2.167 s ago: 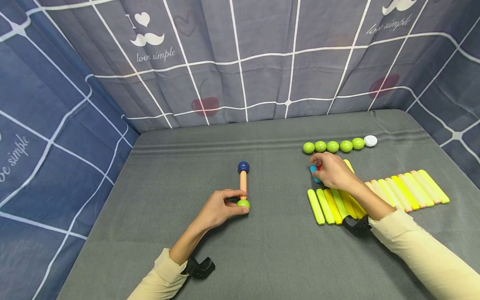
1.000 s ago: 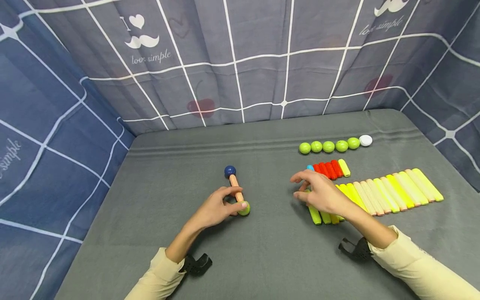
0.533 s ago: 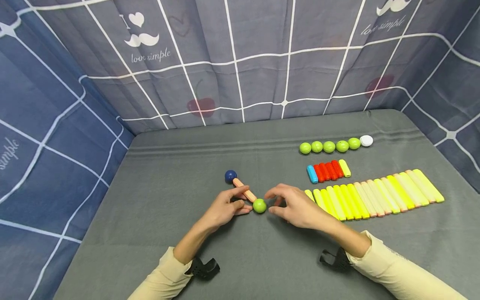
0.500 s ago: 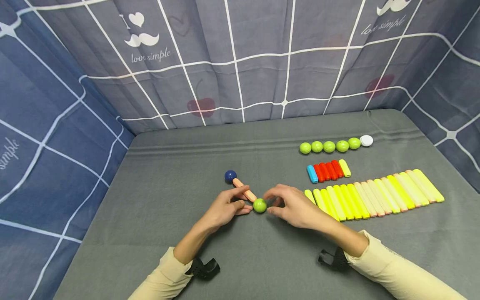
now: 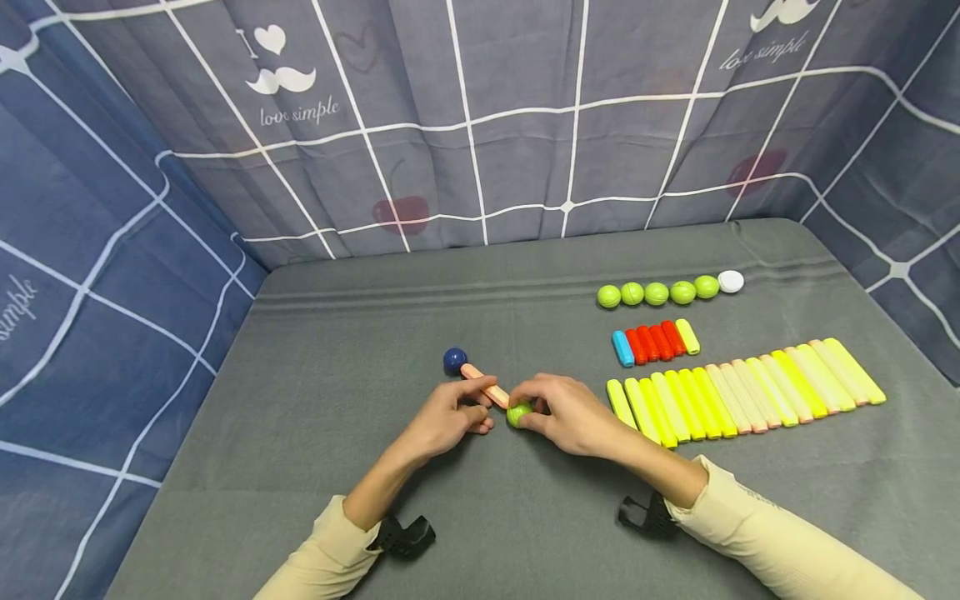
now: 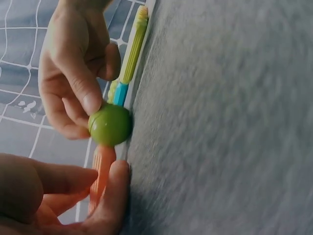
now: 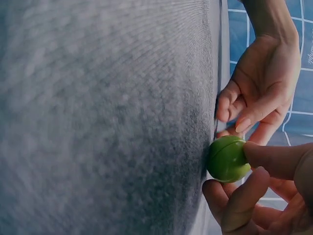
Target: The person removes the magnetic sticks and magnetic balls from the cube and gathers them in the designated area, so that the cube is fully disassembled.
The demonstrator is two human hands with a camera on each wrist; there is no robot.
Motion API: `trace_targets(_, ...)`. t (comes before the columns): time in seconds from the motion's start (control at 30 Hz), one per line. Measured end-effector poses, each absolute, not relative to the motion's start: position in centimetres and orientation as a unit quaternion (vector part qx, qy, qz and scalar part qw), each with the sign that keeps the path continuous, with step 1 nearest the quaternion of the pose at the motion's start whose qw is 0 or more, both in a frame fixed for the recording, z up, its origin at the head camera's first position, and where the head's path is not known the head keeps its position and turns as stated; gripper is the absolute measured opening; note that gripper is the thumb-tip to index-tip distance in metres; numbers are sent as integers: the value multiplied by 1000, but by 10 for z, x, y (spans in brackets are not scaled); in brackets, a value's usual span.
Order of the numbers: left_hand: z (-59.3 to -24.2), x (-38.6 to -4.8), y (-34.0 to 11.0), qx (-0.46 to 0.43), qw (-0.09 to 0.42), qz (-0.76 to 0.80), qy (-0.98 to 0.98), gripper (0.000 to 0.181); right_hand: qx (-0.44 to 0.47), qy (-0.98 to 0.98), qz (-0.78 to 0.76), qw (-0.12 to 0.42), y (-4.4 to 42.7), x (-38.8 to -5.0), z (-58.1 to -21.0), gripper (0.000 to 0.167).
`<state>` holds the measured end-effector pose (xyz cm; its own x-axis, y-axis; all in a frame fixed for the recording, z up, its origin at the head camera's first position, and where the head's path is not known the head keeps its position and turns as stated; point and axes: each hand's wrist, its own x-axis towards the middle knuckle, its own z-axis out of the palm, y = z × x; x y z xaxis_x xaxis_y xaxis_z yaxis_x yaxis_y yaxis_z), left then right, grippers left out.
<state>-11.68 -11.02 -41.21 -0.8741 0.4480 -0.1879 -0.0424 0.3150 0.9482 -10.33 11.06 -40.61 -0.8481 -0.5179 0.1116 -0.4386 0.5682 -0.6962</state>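
Note:
A dark blue ball, a ribbed orange stick and a green ball form one joined piece, slanting across the grey cloth. My left hand holds the stick near its green end between thumb and fingers, as the left wrist view shows. From the other side, my right hand pinches the green ball with thumb and fingertips. In the head view the fingers cover part of this ball. The joint between ball and stick shows in the left wrist view, where the stick meets the ball's underside.
To the right lies a long row of yellow and pale sticks. Behind it are short red sticks between a blue one and a yellow one. Several green balls and a white one line the back. Curtains surround the table.
My right hand has left the short blue stick, come left and taken hold of the green ball. The joined piece has swung from straight to slanted, and my left fingers have shifted from ball to stick.

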Motion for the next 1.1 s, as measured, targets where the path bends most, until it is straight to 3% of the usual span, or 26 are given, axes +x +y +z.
trace_targets(0.33,-409,-115,-128,107,158,446,874,55,-276,884,-373,58,121,-100,-403,19)
trace_targets(0.6,-406,-114,-133,139,139,456,868,36,-258,894,-362,52,130,-99,-402,20)
trace_targets(0.77,-412,-122,-142,151,165,515,827,27,-254,900,-351,51,134,-101,-401,21)
trace_targets(0.9,-416,-127,-148,142,196,562,791,30,-256,903,-339,56,136,-102,-399,25)
trace_targets(1.1,-417,-129,-149,145,196,573,783,30,-264,910,-313,68,135,-102,-397,23)
